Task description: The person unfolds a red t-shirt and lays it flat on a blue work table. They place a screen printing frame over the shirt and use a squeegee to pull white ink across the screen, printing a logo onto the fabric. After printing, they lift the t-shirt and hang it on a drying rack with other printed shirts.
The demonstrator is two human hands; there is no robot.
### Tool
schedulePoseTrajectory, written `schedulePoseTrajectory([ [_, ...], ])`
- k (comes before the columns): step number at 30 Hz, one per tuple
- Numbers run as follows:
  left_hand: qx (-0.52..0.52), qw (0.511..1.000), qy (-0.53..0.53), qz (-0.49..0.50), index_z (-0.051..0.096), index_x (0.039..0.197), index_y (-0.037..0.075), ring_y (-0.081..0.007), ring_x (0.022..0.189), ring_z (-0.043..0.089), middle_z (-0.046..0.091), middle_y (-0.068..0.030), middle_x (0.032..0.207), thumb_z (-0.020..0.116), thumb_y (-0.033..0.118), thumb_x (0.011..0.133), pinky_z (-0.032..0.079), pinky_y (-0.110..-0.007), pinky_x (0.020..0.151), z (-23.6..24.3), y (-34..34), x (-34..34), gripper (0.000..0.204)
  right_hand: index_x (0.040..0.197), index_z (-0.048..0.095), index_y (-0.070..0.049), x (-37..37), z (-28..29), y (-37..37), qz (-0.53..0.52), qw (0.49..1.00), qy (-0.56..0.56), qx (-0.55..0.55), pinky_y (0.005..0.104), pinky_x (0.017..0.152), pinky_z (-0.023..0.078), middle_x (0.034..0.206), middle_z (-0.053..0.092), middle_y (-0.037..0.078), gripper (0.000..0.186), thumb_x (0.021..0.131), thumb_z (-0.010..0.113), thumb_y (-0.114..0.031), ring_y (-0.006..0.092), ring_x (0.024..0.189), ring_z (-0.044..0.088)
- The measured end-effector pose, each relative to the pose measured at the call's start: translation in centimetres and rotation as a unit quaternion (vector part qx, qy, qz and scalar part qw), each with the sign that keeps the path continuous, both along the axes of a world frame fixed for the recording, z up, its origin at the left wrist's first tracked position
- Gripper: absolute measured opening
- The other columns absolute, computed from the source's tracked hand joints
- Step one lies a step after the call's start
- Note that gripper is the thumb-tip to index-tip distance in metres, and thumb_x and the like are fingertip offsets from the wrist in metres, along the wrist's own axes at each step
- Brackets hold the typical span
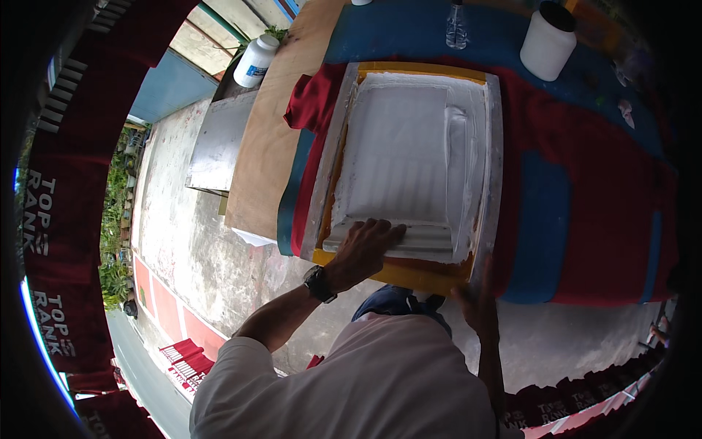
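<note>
Pale squeegee: left hand curled around it; I'd keep pressure even.
Screen frame: right hand by near-right corner; I can't tell its grip.

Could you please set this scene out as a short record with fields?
Centre: screen frame lying over maroon cloth
Inside frame: white paste, ridged along the right side
Left hand: gripping a pale squeegee near the frame's near end
Right hand: by the near right corner; grip unclear
Far side: clear bottle, white jar with dark lid
</note>
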State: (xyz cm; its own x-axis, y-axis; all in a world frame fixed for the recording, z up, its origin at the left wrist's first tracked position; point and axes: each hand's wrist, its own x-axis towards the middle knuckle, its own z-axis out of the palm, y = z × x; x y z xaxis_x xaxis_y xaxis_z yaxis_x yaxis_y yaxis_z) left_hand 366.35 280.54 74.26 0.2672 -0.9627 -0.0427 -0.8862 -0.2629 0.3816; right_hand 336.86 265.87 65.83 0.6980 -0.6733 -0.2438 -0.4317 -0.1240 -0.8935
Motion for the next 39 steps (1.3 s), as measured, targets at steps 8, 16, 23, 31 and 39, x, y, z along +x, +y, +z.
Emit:
schedulePoseTrajectory([
  [8,-0.065,0.998,0.016,0.003,0.067,0.142,0.009,-0.0378,0.105,0.073,0.074,-0.0208,0.125,0.061,-0.006,0.080,0.059,-0.048,0.094,2.0,-8.2,9.0,0.064,0.172,0.015,-0.004,0.4,0.6,-1.1,0.025,0.999,-0.013,0.037,0.0449,0.124,0.038,0.171,0.032,0.028,0.106,0.093,0.082,-0.024,0.0404,0.156,0.039],
  [16,-0.133,0.985,-0.109,-0.022,0.076,0.131,0.013,-0.0362,0.112,0.074,0.077,-0.0187,0.119,0.060,-0.006,0.085,0.060,-0.048,0.098,-1.9,-26.0,23.1,0.052,0.172,0.013,-0.005,1.3,0.0,-2.2,0.020,0.998,-0.007,0.056,0.0463,0.128,0.033,0.174,0.026,0.028,0.108,0.093,0.081,-0.033,0.0420,0.159,0.034],
  [23,0.013,0.983,-0.180,-0.031,0.066,0.141,0.015,-0.0365,0.120,0.071,0.075,-0.0153,0.127,0.067,0.003,0.083,0.055,-0.056,0.104,-4.0,-35.0,27.8,0.060,0.172,0.011,-0.006,1.8,-1.5,-3.2,0.033,0.998,0.037,0.027,0.0476,0.082,0.062,0.106,0.078,0.027,0.118,0.090,0.087,-0.043,0.0448,0.090,0.078],
  [31,0.032,0.985,-0.121,-0.121,0.068,0.141,0.016,-0.0331,0.121,0.070,0.074,-0.0126,0.130,0.065,-0.005,0.085,0.055,-0.050,0.105,-4.0,-32.1,24.7,0.060,0.172,0.009,-0.004,1.9,-1.5,-3.3,0.032,0.999,0.009,0.011,0.0500,0.092,0.061,0.133,0.069,0.034,0.119,0.090,0.086,-0.040,0.0465,0.109,0.075],
  [39,0.036,0.981,-0.063,-0.178,0.066,0.143,0.017,-0.0255,0.128,0.062,0.069,-0.0055,0.134,0.067,-0.009,0.087,0.045,-0.047,0.114,-2.1,-14.9,10.3,0.062,0.172,0.009,-0.007,1.2,-0.8,-2.2,0.031,0.999,0.008,0.021,0.0511,0.109,0.054,0.153,0.055,0.032,0.109,0.093,0.081,-0.030,0.0490,0.132,0.063],
])
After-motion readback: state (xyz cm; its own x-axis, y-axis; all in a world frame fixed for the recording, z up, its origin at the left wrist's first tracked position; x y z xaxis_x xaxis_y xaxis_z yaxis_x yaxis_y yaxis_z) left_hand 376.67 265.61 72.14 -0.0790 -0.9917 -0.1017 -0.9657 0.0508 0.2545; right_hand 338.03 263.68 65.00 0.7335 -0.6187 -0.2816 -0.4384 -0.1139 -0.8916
